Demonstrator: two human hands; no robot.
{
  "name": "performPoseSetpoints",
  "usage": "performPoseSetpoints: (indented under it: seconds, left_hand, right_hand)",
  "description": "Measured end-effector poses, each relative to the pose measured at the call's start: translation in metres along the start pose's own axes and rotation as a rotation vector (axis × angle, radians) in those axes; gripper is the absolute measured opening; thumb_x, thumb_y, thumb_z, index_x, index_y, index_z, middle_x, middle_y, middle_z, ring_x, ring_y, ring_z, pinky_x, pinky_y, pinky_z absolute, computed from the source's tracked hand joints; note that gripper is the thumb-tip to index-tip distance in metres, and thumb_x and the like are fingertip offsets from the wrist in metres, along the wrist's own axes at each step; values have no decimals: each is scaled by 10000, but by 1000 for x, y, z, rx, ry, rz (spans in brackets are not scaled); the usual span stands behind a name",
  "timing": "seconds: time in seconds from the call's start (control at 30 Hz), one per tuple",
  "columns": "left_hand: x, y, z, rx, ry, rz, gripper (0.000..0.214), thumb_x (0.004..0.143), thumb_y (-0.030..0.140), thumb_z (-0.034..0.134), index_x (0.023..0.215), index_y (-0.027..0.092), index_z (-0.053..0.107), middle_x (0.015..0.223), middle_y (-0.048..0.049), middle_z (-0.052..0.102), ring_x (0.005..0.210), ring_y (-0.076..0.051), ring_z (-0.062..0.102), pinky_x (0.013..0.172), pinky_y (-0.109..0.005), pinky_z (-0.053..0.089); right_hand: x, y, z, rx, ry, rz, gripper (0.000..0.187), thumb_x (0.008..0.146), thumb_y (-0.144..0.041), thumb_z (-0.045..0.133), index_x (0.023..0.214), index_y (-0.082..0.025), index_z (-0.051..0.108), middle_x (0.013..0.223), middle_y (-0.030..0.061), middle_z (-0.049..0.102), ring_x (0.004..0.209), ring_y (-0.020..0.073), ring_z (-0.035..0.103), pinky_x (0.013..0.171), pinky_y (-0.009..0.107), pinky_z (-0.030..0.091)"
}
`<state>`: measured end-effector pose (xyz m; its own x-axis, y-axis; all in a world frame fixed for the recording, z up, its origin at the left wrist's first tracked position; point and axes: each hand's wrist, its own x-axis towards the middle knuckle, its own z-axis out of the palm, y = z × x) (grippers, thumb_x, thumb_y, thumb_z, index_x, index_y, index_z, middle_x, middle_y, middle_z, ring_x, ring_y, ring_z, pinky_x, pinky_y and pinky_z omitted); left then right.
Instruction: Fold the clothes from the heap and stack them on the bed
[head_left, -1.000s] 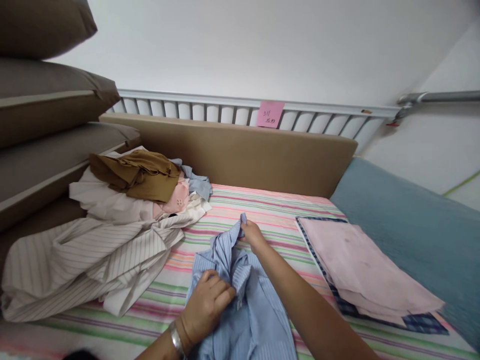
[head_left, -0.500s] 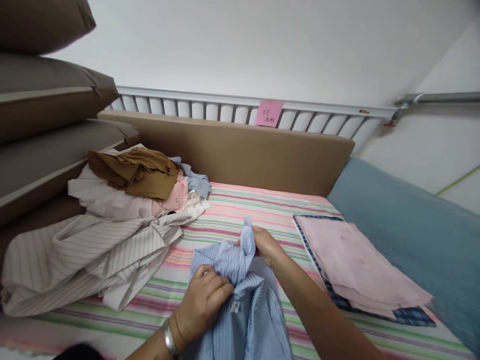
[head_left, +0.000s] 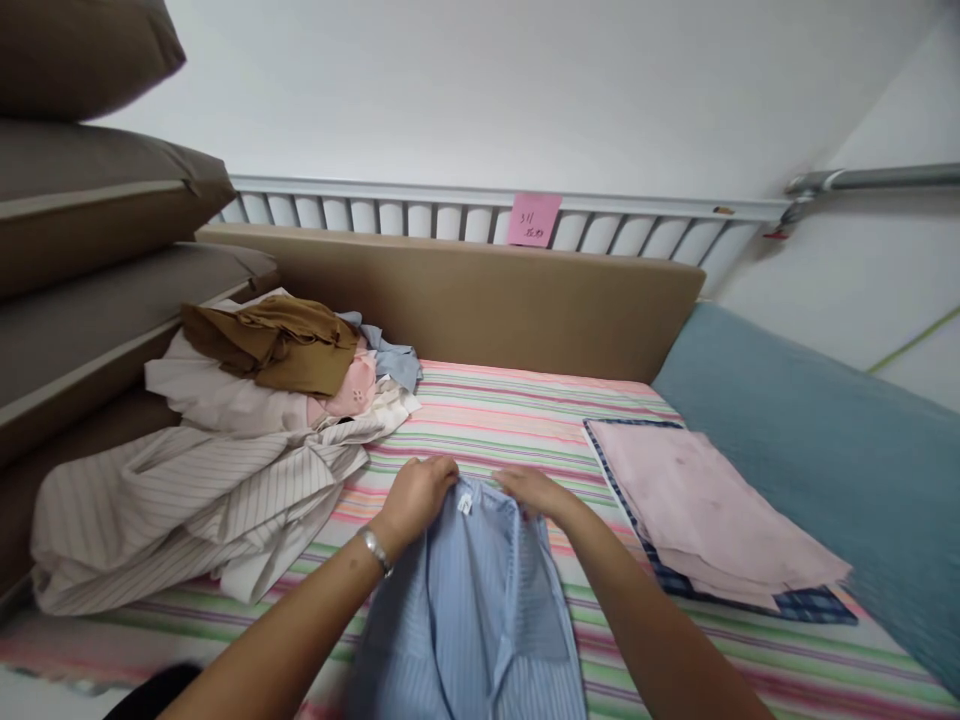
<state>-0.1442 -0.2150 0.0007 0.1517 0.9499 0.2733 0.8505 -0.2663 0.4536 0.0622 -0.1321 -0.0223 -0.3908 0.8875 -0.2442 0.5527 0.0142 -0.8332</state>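
A light blue striped shirt [head_left: 472, 600] lies spread on the striped bedsheet [head_left: 510, 420] in front of me. My left hand [head_left: 416, 492] is closed on the shirt's top edge at the left. My right hand [head_left: 532, 490] grips the same edge at the right, with a small white label between the two hands. A metal bracelet sits on my left wrist.
A heap of unfolded clothes [head_left: 225, 440], white striped, brown and pink, fills the left of the bed. A folded pink garment [head_left: 705, 510] lies on a dark blue checked one at the right. Beyond are a tan headboard cushion [head_left: 487, 300], grey pillows [head_left: 90, 200] and a teal blanket [head_left: 825, 440].
The bunched collar has been pulled out flat. My left hand moved up and away to the shirt's top edge, and my right hand came level with it.
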Motion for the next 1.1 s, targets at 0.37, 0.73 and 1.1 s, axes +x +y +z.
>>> performPoseSetpoints:
  seconds: [0.37, 0.73, 1.1]
  left_hand:
    - [19, -45, 33, -199, -63, -124, 137, 789, 206, 508, 778, 189, 644, 742, -28, 665, 726, -161, 585, 685, -237, 392]
    - [32, -37, 25, -337, -94, -66, 173, 804, 286, 490, 761, 177, 618, 705, 4, 623, 690, -138, 552, 660, -220, 401]
    - [-11, -78, 32, -247, 170, -466, 302, 817, 308, 492, 1037, 132, 599, 1082, -125, 643, 998, -210, 575, 863, -305, 401]
  right_hand:
    - [-35, 53, 9, 9, 141, 48, 321, 708, -329, 566, 987, -182, 628, 850, 63, 686, 762, 177, 627, 687, 296, 471]
    - [2, 13, 1, -124, 140, -163, 178, 652, -247, 623, 814, -204, 682, 622, -37, 609, 609, 135, 554, 601, 244, 410]
    - [-54, 55, -6, -264, 426, -100, 348, 793, -336, 437, 1029, -176, 637, 1065, 112, 653, 955, 227, 595, 852, 338, 425]
